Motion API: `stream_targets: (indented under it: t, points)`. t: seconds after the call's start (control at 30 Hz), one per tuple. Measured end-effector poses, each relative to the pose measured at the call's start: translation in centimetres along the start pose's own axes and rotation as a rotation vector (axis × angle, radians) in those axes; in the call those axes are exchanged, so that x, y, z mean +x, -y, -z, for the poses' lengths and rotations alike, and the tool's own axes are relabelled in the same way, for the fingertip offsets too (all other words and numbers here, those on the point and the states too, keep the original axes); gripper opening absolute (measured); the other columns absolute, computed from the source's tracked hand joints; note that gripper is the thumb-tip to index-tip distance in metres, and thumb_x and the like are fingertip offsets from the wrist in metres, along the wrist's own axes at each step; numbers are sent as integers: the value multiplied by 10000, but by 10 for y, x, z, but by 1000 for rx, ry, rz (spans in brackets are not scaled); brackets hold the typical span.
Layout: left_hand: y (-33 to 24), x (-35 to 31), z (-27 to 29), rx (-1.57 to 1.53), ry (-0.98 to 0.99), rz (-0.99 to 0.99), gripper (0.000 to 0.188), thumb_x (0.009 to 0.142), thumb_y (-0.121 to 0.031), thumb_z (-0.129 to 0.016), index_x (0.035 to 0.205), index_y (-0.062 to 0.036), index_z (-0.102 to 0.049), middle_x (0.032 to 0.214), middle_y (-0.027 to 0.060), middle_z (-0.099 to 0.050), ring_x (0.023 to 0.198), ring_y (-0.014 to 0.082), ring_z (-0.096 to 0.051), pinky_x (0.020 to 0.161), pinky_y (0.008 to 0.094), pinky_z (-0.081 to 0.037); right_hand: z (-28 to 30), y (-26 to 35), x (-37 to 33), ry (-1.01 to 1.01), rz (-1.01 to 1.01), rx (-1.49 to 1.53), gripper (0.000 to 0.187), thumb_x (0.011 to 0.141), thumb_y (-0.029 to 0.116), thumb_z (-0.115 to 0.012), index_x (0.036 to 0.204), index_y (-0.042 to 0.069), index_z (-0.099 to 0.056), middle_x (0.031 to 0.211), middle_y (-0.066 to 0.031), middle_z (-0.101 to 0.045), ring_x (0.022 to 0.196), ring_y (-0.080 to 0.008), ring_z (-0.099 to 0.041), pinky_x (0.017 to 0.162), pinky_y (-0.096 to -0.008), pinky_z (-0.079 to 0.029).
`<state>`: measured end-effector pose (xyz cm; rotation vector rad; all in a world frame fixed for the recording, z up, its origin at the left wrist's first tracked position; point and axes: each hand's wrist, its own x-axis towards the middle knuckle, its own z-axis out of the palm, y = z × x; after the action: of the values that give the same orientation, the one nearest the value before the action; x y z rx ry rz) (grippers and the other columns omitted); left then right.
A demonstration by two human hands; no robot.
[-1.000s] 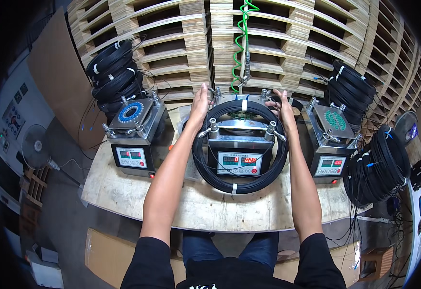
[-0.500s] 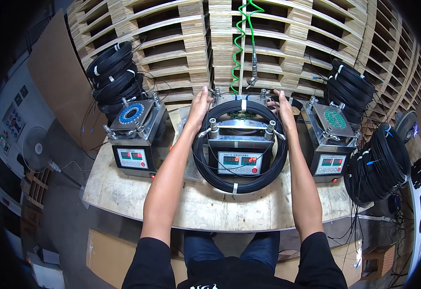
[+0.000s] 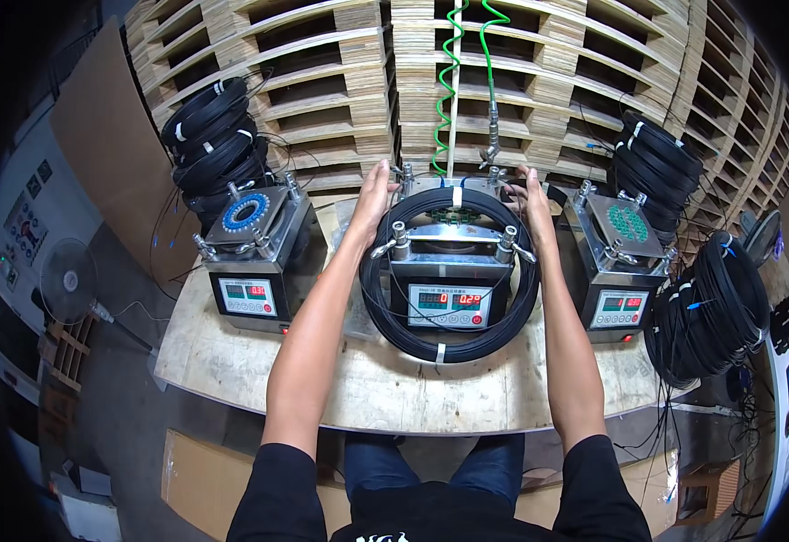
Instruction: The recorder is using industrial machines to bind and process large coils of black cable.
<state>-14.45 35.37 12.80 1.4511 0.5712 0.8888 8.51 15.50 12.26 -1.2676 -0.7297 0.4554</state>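
Observation:
A black cable coil (image 3: 380,316), bound with white tape, rings the front of the middle machine (image 3: 420,271), a metal box with a lit display and clamp posts. My left hand (image 3: 374,199) is beside the machine's far left corner post, thumb up and fingers apart, reaching inward. At the far right corner my right hand (image 3: 533,200) mirrors it, fingers apart next to the post. The coil and machine partly hide the fingertips; whether they touch the metal cannot be made out. Green pieces (image 3: 456,217) show on the machine's top, partly behind the coil.
Similar machines flank it: the left machine (image 3: 248,262) carries a blue ring, the right machine (image 3: 616,271) green pieces. Cable coils pile up at left (image 3: 218,144), back right (image 3: 656,172) and right (image 3: 710,307). A green air hose with a metal nozzle (image 3: 492,140) hangs before wooden pallets (image 3: 322,81).
The hanging green hose and its nozzle have swung to the right. My hands and the cable coil have stayed nearly still.

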Motion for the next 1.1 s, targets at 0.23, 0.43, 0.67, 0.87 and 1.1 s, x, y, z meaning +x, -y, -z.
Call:
stream_targets:
  t: [0.23, 0.43, 0.67, 0.87, 1.1]
  points:
    - [5, 7, 2, 89, 34, 20, 824, 979, -703, -392, 1563, -131, -288, 1042, 155, -654, 637, 119, -525, 541, 264, -442, 2, 0, 5, 42, -14, -151, 812, 966, 730, -381, 1517, 135, -418, 1131, -183, -594, 870, -193, -641, 711, -262, -499]
    - [8, 6, -2, 128, -126, 40, 699, 1026, -605, -410, 1348, 6, -517, 942, 66, -602, 757, 122, -504, 687, 271, -436, 4, -4, 9, 108, -11, -88, 838, 957, 740, -390, 1541, 139, -374, 1121, -174, -600, 818, -189, -614, 700, -273, -506]
    - [5, 1, 1, 43, -86, -10, 752, 1014, -636, -394, 1475, -43, -421, 1025, 129, -662, 733, 130, -529, 671, 295, -456, -5, 3, -2, 61, -39, 54, 830, 969, 732, -364, 1561, 151, -324, 1136, -189, -625, 841, -190, -652, 690, -284, -524]
    - [-6, -3, 0, -18, 120, 76, 857, 979, -710, -374, 1582, -119, -226, 1191, 171, -644, 546, 107, -557, 490, 249, -457, 8, -5, 6, 7, -4, -73, 786, 989, 700, -359, 1522, 123, -393, 1142, -192, -636, 824, -167, -647, 666, -281, -522]
    - [11, 6, 4, 133, -138, -53, 704, 1008, -623, -437, 1363, -24, -546, 949, 102, -652, 743, 123, -536, 651, 292, -445, 4, -12, 12, 19, 51, -80, 768, 1008, 666, -362, 1507, 84, -408, 1034, -165, -692, 715, -103, -610, 592, -221, -476]
